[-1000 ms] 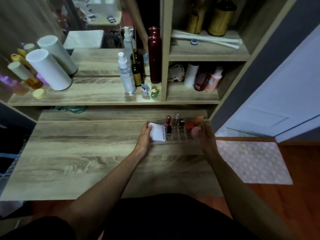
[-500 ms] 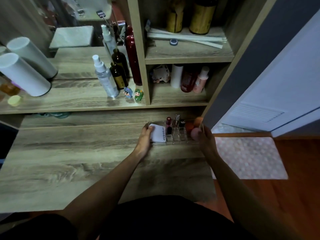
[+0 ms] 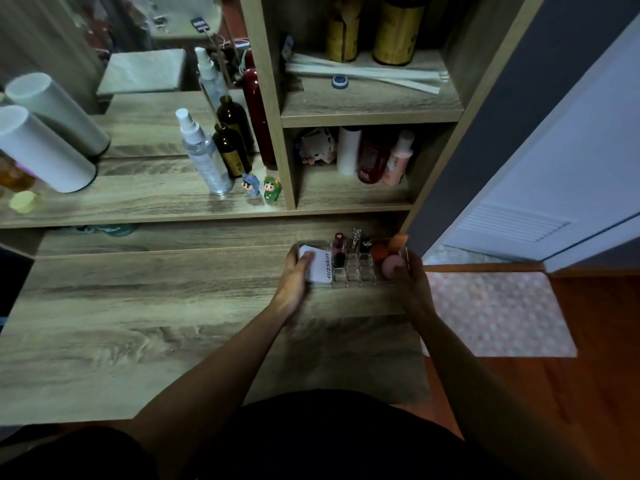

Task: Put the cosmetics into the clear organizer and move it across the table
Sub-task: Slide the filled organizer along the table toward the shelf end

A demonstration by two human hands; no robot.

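Both our hands clamp the clear organizer (image 3: 349,271) at the tabletop's (image 3: 138,323) far right: left hand (image 3: 294,275) on its left end, right hand (image 3: 410,275) on its right. If we tilt it or jerk it, the upright lipsticks (image 3: 338,251) and loose sponges (image 3: 393,265) could tip out.

You've got one organizer (image 3: 349,277), three sponges (image 3: 392,266), three lipsticks (image 3: 339,245), one white box (image 3: 320,268), two figurines (image 3: 261,189).
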